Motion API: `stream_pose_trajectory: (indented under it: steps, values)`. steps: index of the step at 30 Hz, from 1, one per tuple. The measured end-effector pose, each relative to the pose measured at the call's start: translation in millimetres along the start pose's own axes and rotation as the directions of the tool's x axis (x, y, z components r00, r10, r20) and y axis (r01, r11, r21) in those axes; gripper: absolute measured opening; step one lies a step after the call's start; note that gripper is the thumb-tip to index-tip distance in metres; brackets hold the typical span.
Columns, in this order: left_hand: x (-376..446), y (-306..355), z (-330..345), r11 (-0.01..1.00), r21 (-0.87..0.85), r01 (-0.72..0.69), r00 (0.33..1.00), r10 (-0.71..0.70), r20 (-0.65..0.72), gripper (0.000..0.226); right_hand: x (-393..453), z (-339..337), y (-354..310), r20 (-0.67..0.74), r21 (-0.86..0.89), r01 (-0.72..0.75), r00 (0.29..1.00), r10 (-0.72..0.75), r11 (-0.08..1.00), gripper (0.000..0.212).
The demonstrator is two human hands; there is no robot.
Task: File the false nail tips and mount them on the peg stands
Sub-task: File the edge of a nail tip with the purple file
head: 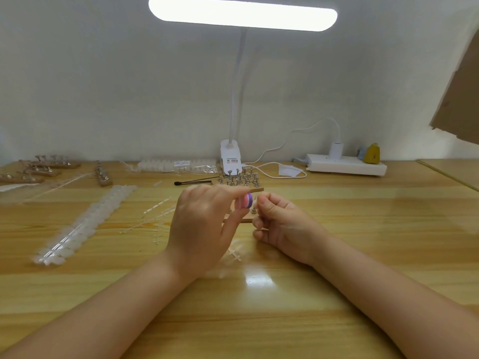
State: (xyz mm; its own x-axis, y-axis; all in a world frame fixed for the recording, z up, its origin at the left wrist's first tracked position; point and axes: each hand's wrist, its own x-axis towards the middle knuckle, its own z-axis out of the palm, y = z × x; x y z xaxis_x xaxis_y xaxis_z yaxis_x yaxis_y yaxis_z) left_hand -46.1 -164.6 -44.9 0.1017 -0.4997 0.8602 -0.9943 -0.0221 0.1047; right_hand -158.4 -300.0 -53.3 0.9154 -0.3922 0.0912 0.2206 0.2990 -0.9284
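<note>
My left hand [204,226] pinches a small pink and purple nail file [246,201] between thumb and forefinger. My right hand [282,226] has its fingers curled and pinches a tiny clear nail tip [255,200] right against the file. Just behind the hands lies a wooden peg stand [250,216] with a metal peg [253,210], mostly hidden by my fingers. Loose metal pegs [238,177] stand in a cluster further back. Long strips of clear nail tips [85,224] lie to the left.
A clip desk lamp [230,156] stands at the back centre, with a white power strip [346,164] to its right. More wooden peg stands [39,169] sit at the far left. A black brush [194,181] and cut plastic sprues [158,218] lie on the wooden table [363,229].
</note>
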Motion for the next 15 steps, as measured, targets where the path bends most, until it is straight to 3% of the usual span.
stream_pose_trajectory:
  steps: [3, 5, 7, 12, 15]
  values:
    - [0.6, 4.3, 1.8, 0.997, 0.036, -0.063, 0.997, 0.061, 0.04, 0.019, -0.5, 0.3, -0.1, 0.023, -0.016, 0.007, 1.0, -0.007, 1.0, 0.013]
    - [-1.9, 2.3, 2.1, 0.994, 0.104, -0.037, 0.996, 0.028, 0.09, 0.019, -0.9, 0.0, -1.9, 0.02, 0.001, -0.005, 1.0, 0.005, 1.0, 0.016]
    - [-1.9, -1.1, -0.1, 0.993, 0.117, -0.028, 0.998, 0.022, 0.054, 0.017, -1.4, 0.1, -2.7, 0.017, 0.007, -0.014, 1.0, 0.014, 1.0, 0.016]
    - [4.2, 6.2, -0.1, 0.932, 0.211, -0.294, 0.951, 0.307, -0.032, 0.012, -0.1, 1.3, -0.9, 0.035, -0.07, -0.035, 0.999, 0.038, 0.997, 0.021]
    - [4.4, -3.7, -3.6, 0.923, 0.289, -0.253, 0.963, 0.268, -0.014, 0.01, -0.1, 0.6, -3.3, 0.028, -0.039, -0.053, 0.998, 0.054, 0.998, 0.019]
